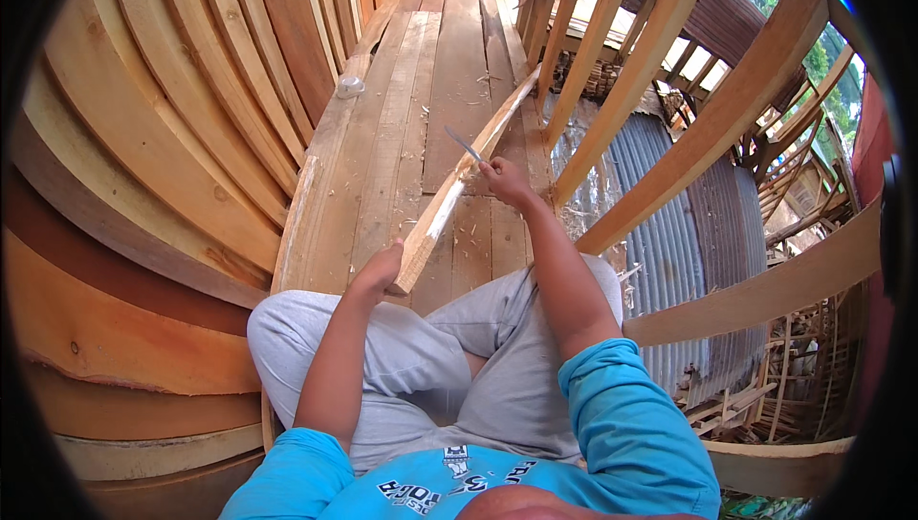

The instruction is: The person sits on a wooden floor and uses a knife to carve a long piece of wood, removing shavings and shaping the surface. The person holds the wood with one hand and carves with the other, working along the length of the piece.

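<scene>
A long pale wooden strip [443,209] slants away from my lap, its near end by my left knee and its far end near the railing. My left hand [383,268] is closed around the near end. In my right hand [505,181] is a knife [464,143], gripped by its handle, with the blade pointing up and left across the strip. The strip's upper face has whitish freshly cut patches beside the blade. Whether the edge touches the wood, I cannot tell.
Thin shavings [468,230] lie scattered over the plank floor [378,176]. Upright boards [172,71] line the left side. Wooden railing posts [660,71] stand along the right, with corrugated metal roofing [660,176] below. A small clear object [350,87] sits by the left boards.
</scene>
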The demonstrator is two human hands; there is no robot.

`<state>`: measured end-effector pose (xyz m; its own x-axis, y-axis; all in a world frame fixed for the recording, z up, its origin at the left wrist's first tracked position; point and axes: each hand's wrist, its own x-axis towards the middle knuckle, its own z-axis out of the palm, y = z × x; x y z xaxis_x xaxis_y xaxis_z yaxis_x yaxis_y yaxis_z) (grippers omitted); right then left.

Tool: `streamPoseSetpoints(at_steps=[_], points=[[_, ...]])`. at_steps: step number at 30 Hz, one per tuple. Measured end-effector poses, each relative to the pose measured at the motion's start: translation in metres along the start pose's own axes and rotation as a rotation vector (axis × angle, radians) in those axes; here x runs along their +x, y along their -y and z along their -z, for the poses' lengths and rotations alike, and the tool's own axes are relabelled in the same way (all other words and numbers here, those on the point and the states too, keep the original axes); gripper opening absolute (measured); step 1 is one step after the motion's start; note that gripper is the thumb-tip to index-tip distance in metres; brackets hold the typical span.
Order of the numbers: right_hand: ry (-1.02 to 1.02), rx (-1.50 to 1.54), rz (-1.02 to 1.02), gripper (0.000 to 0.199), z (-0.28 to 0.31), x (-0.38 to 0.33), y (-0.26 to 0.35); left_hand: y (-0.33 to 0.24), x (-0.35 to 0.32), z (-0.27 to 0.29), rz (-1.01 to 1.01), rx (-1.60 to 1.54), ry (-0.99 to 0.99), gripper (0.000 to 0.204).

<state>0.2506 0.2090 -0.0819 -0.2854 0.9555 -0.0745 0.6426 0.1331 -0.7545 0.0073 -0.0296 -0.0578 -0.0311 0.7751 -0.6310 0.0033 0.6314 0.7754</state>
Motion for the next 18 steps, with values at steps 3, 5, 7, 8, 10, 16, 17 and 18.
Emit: streamPoseSetpoints(at_steps=[3,5,7,8,10,16,17,18], points=[[0.006,0.021,0.006,0.041,-0.003,-0.003,-0.012,-0.003,-0.006,-0.007,0.003,-0.051,-0.020,0.059],[-0.041,-0.010,0.053,0.040,-0.004,-0.009,-0.013,-0.009,-0.011,-0.010,-0.009,-0.043,-0.030,0.059],[-0.050,0.024,0.069,0.040,0.003,-0.010,-0.005,-0.018,-0.013,-0.014,-0.019,-0.023,-0.035,0.059],[-0.020,0.081,0.057,0.040,0.005,-0.016,0.009,-0.014,-0.016,-0.012,-0.008,-0.012,-0.047,0.059],[0.039,0.118,-0.009,0.040,0.001,-0.038,0.036,-0.007,-0.018,-0.003,0.016,-0.016,-0.067,0.059],[-0.041,0.062,0.025,0.042,0.003,-0.041,0.024,-0.010,-0.008,-0.006,0.011,-0.002,-0.058,0.059],[-0.016,0.064,0.011,0.042,0.006,-0.034,0.020,-0.010,-0.009,-0.007,0.028,-0.017,-0.037,0.059],[0.009,0.066,-0.003,0.042,0.006,-0.032,0.014,-0.007,-0.012,-0.009,0.036,-0.005,-0.038,0.059]])
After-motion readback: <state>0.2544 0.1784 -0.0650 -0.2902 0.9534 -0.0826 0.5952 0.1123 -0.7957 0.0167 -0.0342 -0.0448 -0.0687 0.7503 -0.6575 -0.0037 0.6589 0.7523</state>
